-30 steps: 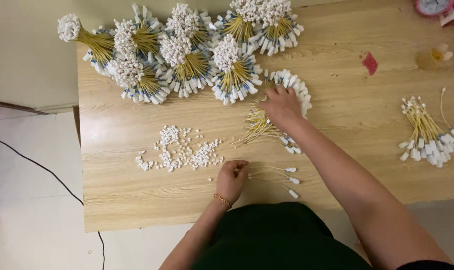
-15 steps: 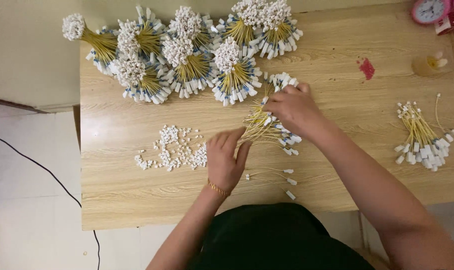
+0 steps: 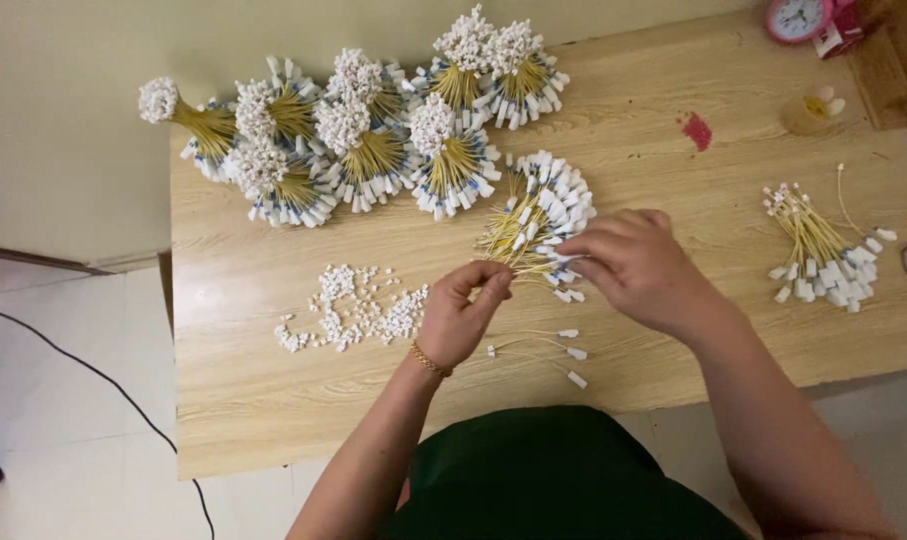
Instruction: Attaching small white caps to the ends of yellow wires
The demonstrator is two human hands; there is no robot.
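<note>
Nearest the person, three loose yellow strands (image 3: 544,350) with white tags are lying on the wooden table (image 3: 274,420). Just above them, the left hand (image 3: 461,318) is pinching the stem end of a fanned bundle (image 3: 536,215) of tagged strands, while the right hand (image 3: 639,265) is closing its fingers on the bundle's tag ends (a gold bracelet is showing on the left wrist). Left of the hands, small white pieces (image 3: 349,308) are lying scattered. Farther back, finished bundles (image 3: 364,140) are lying heaped.
</note>
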